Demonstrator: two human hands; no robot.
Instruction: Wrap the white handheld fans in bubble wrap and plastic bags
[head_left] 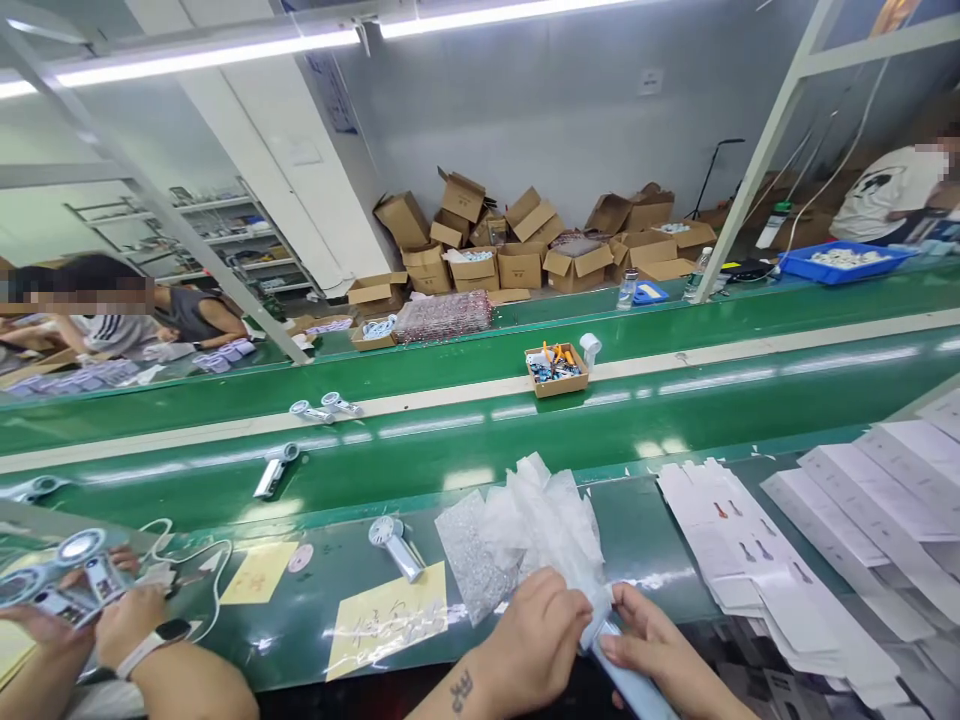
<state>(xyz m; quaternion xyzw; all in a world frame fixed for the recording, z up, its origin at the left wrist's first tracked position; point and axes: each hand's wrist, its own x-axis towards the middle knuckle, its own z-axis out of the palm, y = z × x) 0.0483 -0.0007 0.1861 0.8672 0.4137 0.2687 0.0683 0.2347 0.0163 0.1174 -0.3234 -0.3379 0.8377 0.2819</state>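
Head view: at the bottom edge, a pale blue handheld fan (pixel 626 680) is held between two hands. The left hand (pixel 536 640) is closed around the clear plastic bag (pixel 592 600) at the top of the fan. The right hand (pixel 660 650) is pinched on the fan's handle just beside it. A pile of clear plastic bags (pixel 540 525) is seen right behind the hands on the green tabletop (pixel 637 530). A white handheld fan (pixel 396 545) is laid flat to the left, near a yellow note (pixel 386 620). Flat white cartons (pixel 757 560) are spread out to the right. At the far left, two fans (pixel 64 575) are held in another person's hands (pixel 112 620). On the green conveyor belt (pixel 480 430) behind, more fans (pixel 326 408) and a small cardboard box of parts (pixel 556 368) are seen. Open cardboard boxes (pixel 517 245) are piled by the wall.
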